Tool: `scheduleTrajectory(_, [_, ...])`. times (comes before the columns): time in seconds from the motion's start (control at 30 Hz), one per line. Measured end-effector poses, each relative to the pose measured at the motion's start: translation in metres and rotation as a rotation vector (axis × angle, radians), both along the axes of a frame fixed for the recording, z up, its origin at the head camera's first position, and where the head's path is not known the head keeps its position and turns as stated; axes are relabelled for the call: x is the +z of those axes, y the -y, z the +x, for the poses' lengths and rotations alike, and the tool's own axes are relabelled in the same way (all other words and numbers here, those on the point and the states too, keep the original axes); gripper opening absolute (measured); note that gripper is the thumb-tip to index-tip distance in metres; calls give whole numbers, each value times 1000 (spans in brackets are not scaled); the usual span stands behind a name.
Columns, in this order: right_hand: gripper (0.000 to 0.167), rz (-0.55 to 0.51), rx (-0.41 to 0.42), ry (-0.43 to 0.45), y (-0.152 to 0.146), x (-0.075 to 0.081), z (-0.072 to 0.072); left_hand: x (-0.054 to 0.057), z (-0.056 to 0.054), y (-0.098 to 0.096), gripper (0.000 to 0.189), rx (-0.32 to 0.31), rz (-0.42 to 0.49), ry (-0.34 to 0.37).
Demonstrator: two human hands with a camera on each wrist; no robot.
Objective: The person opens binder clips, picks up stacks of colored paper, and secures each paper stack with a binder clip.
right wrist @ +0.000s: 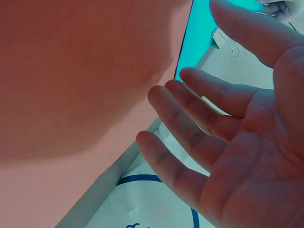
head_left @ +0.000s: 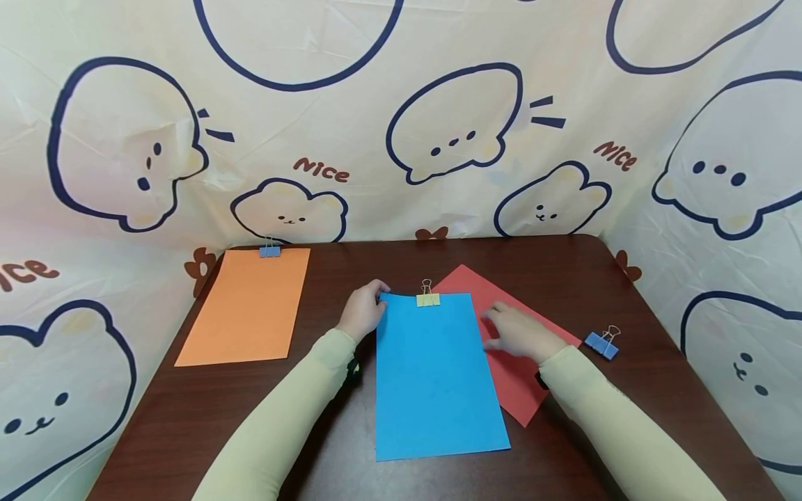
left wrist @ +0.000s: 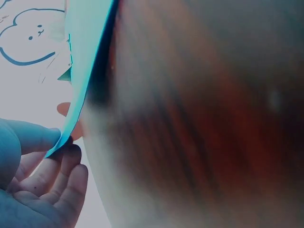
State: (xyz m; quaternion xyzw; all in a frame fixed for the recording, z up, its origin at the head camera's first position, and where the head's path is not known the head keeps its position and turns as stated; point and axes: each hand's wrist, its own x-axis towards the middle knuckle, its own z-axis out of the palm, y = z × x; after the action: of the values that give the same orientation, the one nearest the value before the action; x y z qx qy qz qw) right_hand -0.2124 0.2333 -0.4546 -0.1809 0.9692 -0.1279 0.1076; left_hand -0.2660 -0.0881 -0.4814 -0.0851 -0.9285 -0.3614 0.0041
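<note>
My left hand (head_left: 363, 310) pinches the upper left corner of the blue paper (head_left: 438, 383) between thumb and fingers. In the left wrist view that corner of the blue sheet (left wrist: 89, 57) bends up off the table. A yellow binder clip (head_left: 428, 300) grips the top edge, its wire handles upright. My right hand (head_left: 519, 332) hovers over the red paper (head_left: 516, 379), just right of the blue sheet. Its fingers are spread and loosely bent with nothing in them, as the right wrist view shows the bare palm (right wrist: 251, 166). Part of the red paper is hidden beneath the blue one.
On the left of the dark wooden table (head_left: 338, 445) lies an orange paper (head_left: 250, 306) with a blue binder clip (head_left: 270, 251) on its top edge. Another blue binder clip (head_left: 603, 344) lies loose to the right of the red paper. Patterned cloth (head_left: 376, 202) hangs around the table.
</note>
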Motion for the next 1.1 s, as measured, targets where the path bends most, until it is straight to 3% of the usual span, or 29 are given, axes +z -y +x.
scheduleTrajectory(0.37, [63, 21, 12, 41, -3, 2, 4, 2, 3, 2, 31, 13, -33, 1])
scheduleTrajectory(0.6, [62, 28, 12, 41, -3, 4, 4, 11, 16, -4, 33, -15, -91, -43])
scheduleTrajectory(0.77, [62, 39, 19, 39, -2, 2, 5, 20, 32, -13, 39, -80, -190, -43])
scheduleTrajectory(0.9, [63, 39, 13, 39, -3, 1, 4, 25, 50, -20, 42, -170, -271, -46])
scheduleTrajectory(1.1, [64, 35, 8, 39, -4, -1, 4, 23, 77, -27, 47, -312, -363, -47])
